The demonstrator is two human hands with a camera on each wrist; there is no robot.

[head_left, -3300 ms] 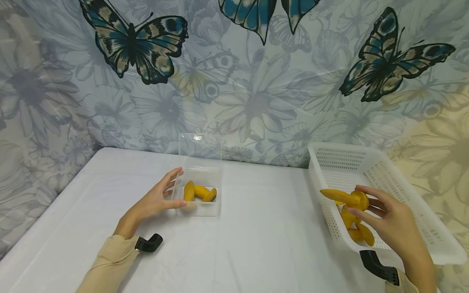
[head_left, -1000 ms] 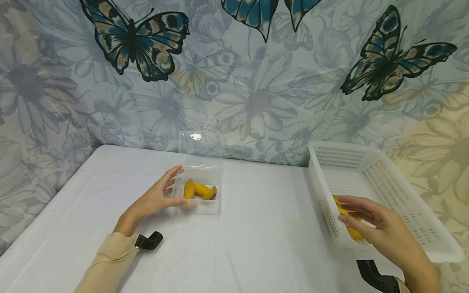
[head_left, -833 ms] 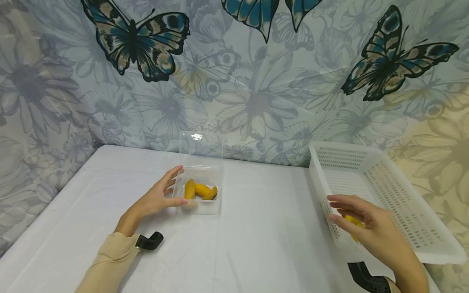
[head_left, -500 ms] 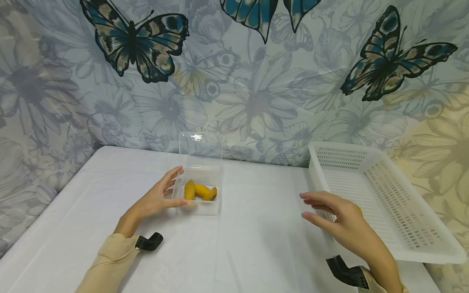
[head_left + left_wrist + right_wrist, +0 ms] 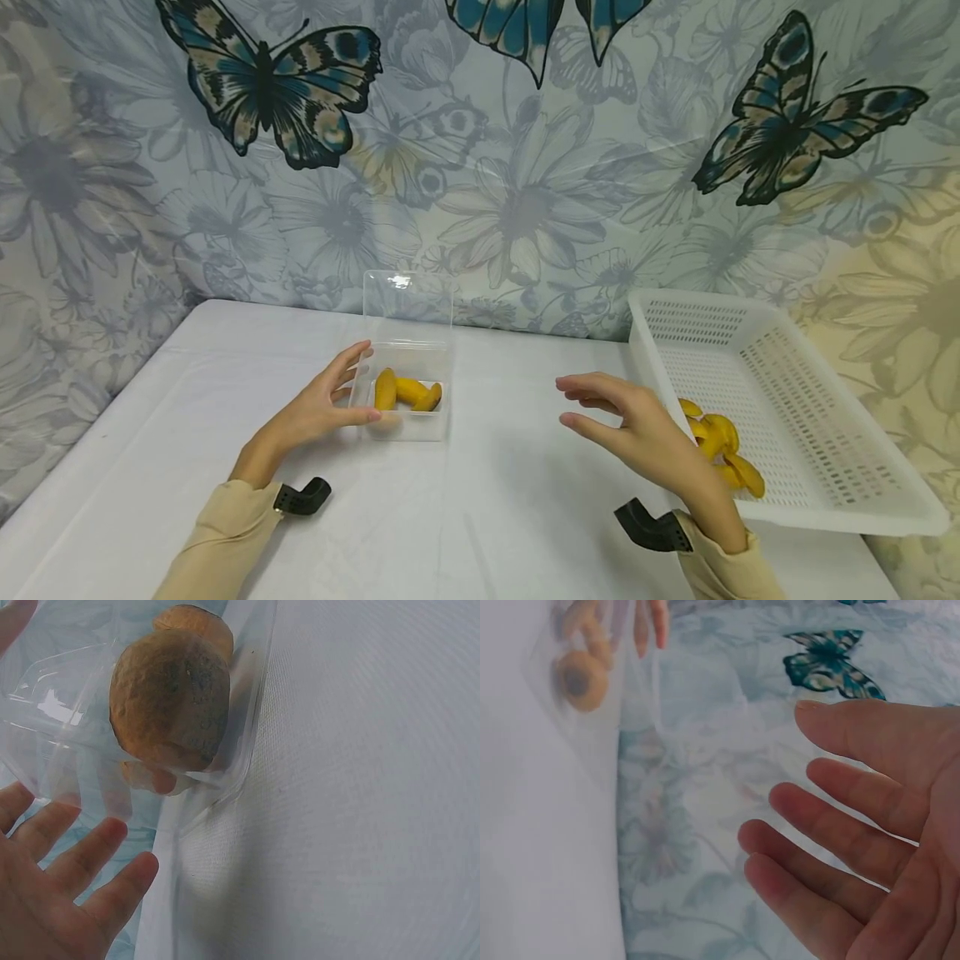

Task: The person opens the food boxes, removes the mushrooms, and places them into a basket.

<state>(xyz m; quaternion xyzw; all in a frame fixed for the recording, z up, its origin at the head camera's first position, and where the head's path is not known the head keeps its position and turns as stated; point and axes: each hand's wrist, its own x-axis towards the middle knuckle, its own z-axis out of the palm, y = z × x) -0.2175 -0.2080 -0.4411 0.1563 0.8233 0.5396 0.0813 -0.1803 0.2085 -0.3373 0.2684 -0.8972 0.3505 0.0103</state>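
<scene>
In the head view, a clear hinged plastic box (image 5: 426, 427) stands with its lid raised. Inside lie several yellow, stubby, curved pieces (image 5: 386, 390); one shows a rounded brownish end (image 5: 169, 701) in the left wrist view. My left hand (image 5: 318, 406) holds the box by its left side, thumb at the near corner and fingers at the back. My right hand (image 5: 633, 429) is in the air left of the white basket (image 5: 847, 467), fingers spread apart from the thumb and nothing between them. More yellow pieces (image 5: 720, 437) lie at the basket's near left.
A white cloth covers the table (image 5: 517, 500), which backs onto a wall hanging (image 5: 525, 208) with butterflies and flowers. The basket has perforated, raised walls at the table's right side. The box's upright lid (image 5: 408, 300) stands close before the hanging.
Earlier my right hand held a yellow piece over the basket. It lowered into the basket, let the piece go, then moved left out of it. My left hand stayed at the box.
</scene>
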